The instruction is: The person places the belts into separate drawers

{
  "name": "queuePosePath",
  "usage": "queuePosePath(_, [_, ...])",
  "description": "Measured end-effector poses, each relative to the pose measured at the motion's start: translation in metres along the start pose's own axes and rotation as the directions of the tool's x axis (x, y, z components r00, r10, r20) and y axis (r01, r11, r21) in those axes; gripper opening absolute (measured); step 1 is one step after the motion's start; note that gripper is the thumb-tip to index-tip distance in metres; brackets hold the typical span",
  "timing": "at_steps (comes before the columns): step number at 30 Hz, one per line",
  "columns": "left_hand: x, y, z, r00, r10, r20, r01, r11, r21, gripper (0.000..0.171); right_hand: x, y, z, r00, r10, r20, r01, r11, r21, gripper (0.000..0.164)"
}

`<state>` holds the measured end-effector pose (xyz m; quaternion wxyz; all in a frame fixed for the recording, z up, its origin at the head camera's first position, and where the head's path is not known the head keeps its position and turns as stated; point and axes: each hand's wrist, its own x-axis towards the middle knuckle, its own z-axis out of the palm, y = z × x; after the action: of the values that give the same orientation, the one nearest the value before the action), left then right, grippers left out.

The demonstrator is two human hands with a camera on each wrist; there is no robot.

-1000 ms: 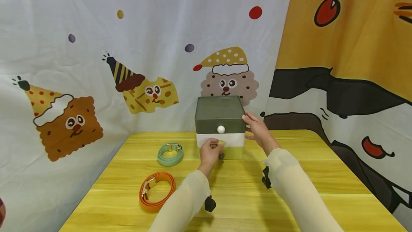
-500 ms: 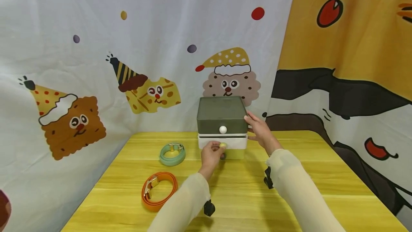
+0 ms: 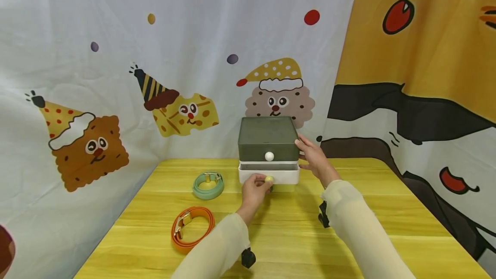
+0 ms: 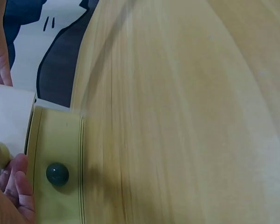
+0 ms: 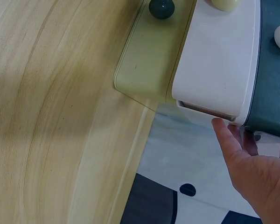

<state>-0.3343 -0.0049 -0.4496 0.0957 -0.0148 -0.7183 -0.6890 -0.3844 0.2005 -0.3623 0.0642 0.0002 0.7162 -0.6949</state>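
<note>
Stands upright near the far edge of the wooden table as a three-tier drawer box. Rests on the table with a closed pale yellow bottom drawer and dark green knob. Juts over the table with a partly open white middle drawer and pale yellow knob. Carries, highest above the table, a closed dark green top drawer with a white knob.

On yellow wood-grain table, near the back: square three-tier drawer unit, dark-green top over jutting white drawer over pale-yellow bottom. Left of it, round-coiled mint-green belt; nearer the front, round-coiled orange belt. Behind the unit, white printed cloth curtain.
</note>
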Motion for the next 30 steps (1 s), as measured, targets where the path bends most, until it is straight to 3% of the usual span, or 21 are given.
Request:
queuePosePath(15, [-0.026,0.003,-0.008,0.998,0.018,0.055,-0.015,0.999,-0.049,0.019,0.000,0.000,0.000,1.000,-0.005,-0.004,0.005,1.000,-0.005,0.064])
queuePosePath(30, [-0.037,0.002,-0.013,0.997,0.000,0.075,0.003,0.999,-0.042,0.019,0.002,0.000,0.001,1.000,0.005,-0.023,-0.005,1.000,-0.022,0.063])
